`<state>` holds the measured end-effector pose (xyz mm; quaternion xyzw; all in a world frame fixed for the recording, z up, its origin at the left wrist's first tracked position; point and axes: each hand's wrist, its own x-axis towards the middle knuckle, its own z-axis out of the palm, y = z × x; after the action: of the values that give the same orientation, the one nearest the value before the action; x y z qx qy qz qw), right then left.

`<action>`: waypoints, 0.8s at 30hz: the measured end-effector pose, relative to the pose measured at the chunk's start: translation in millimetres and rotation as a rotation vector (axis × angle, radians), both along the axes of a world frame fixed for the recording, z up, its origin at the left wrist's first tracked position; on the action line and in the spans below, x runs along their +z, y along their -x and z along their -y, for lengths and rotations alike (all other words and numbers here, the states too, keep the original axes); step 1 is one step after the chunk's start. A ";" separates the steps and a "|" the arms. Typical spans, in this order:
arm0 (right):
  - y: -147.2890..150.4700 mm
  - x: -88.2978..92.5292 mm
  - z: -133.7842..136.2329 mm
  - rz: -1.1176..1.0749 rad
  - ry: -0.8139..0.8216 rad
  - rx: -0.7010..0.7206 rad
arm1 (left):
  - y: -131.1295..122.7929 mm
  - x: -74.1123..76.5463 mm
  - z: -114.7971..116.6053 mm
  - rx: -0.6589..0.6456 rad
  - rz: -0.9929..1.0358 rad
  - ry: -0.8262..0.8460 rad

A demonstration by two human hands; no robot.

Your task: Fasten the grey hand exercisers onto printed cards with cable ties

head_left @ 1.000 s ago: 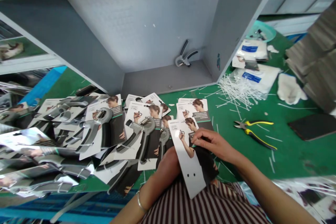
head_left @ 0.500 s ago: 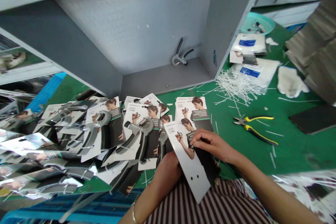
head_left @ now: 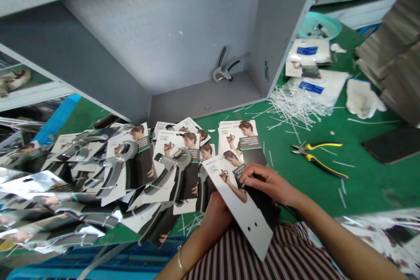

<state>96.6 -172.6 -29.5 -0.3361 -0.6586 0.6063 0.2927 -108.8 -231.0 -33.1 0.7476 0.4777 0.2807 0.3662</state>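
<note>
Right hand, fingers pinched together over flat black-and-white printed card; left hand beneath, fingers hidden, grip indeterminable; slack support could let the card slip

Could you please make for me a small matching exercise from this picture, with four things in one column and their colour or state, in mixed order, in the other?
Things:
1. Pliers
2. Basin
3. Glove
4. Printed card with two round holes

Colour or state:
A. Touched by the right hand
B. Yellow-and-black handles, spread apart
C. Plain white
D. Turquoise, with small parts inside

Right pairs: 1-B, 2-D, 3-C, 4-A
</note>
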 end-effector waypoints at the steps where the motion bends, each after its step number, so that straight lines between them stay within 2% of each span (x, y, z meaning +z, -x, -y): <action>1: -0.8 0.7 1.5 0.005 0.001 0.004 | 0.2 2.0 0.4 -0.001 0.045 0.007; 4: -4.1 5.2 8.5 0.040 -0.052 0.018 | 1.9 7.8 0.5 0.015 0.150 0.049; 7: -5.5 13.3 15.1 0.127 -0.240 0.041 | 3.0 8.6 -1.1 0.036 0.138 0.121; 10: -2.8 21.5 19.0 0.273 -0.403 0.078 | 3.8 8.8 -2.1 0.139 0.106 0.205; 14: 6.4 23.2 23.5 0.470 -0.521 0.071 | 5.4 13.2 -3.8 0.245 0.158 0.265; 17: 13.9 21.6 26.7 0.599 -0.566 0.032 | 6.5 17.1 -7.3 0.285 0.269 0.285; 21: 18.9 23.3 25.1 0.756 -0.581 0.008 | 11.8 21.5 -12.6 0.349 0.386 0.404; 24: 18.9 21.8 20.9 0.719 -0.544 -0.038 | 18.6 21.4 -14.5 0.409 0.356 0.453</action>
<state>77.7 -193.4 -7.7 -0.4483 -0.8476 0.2503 0.1340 -127.4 -216.5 -11.7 0.4756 0.5964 0.3611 0.5364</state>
